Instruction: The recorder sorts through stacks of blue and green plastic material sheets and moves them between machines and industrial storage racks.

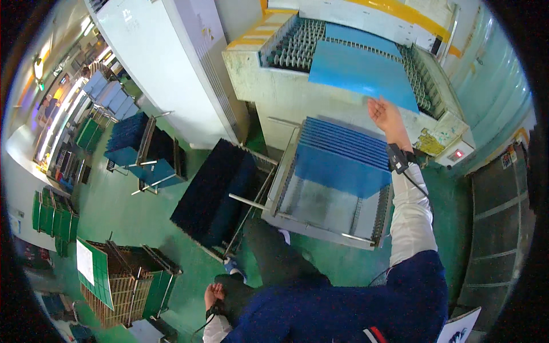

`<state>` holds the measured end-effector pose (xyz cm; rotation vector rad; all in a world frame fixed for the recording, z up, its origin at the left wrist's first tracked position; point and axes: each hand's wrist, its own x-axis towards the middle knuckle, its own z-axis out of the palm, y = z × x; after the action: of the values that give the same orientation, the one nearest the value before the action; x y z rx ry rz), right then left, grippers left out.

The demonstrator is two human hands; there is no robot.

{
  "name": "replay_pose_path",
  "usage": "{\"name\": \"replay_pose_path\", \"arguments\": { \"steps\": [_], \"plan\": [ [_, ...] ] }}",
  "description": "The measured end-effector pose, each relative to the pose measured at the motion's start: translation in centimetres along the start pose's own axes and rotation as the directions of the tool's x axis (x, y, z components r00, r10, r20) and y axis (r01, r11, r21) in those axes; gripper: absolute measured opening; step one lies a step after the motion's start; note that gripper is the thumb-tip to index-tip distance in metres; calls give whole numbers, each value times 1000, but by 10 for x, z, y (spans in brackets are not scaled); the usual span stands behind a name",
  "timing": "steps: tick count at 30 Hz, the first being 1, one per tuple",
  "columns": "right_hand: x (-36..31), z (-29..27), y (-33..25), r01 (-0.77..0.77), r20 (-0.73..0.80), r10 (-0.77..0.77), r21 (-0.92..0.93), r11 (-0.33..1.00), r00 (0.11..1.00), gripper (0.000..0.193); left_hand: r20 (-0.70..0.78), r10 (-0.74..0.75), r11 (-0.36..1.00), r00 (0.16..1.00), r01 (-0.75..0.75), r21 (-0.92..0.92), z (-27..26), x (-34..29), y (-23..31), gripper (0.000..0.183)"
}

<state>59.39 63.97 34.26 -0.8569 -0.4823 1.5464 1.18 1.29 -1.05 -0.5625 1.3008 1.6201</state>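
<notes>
A flat blue panel [360, 67] lies on the roller bed of the machine in front of me, its near edge jutting past the rollers. My right hand [386, 117] reaches out to that edge, with fingers closed on it. A second blue panel [363, 39] lies farther back on the rollers. Below the machine's front stands a slotted rack [320, 223], holding a row of upright blue panels [340, 166] toward its far side. My left hand [214, 294] hangs low beside my leg, fingers loosely curled, and nothing shows in it.
Left of the slotted rack, a dark rack [220, 197] full of panels stands on the green floor. Another rack of blue panels [143, 148] and a green-sided rack [123, 280] are farther left. A tall white cabinet [166, 63] adjoins the machine. Dark framed panelling [497, 228] is at right.
</notes>
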Motion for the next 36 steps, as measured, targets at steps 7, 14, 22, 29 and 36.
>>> {"name": "replay_pose_path", "arguments": {
  "steps": [7,14,22,29,36],
  "plan": [
    [-47,13,73,40,59,-6,-599,799,998,23,239,-146,989,960,141,37,-26,2,14,23],
    [-113,-12,141,535,580,-367,-814,-226,727,22,82,-94,995,992,91,39,4,-12,9,23],
    [-69,-6,114,515,603,-419,-798,-313,679,24,123,-92,995,988,95,-17,0,-9,9,23],
    [12,-21,91,217,294,-190,-913,-345,937,56,-108,-76,993,991,84,80,21,-29,4,22],
    [48,-17,100,259,258,53,-898,-355,965,64,14,-83,993,996,84,-80,3,-30,-5,25]
  ]
}}
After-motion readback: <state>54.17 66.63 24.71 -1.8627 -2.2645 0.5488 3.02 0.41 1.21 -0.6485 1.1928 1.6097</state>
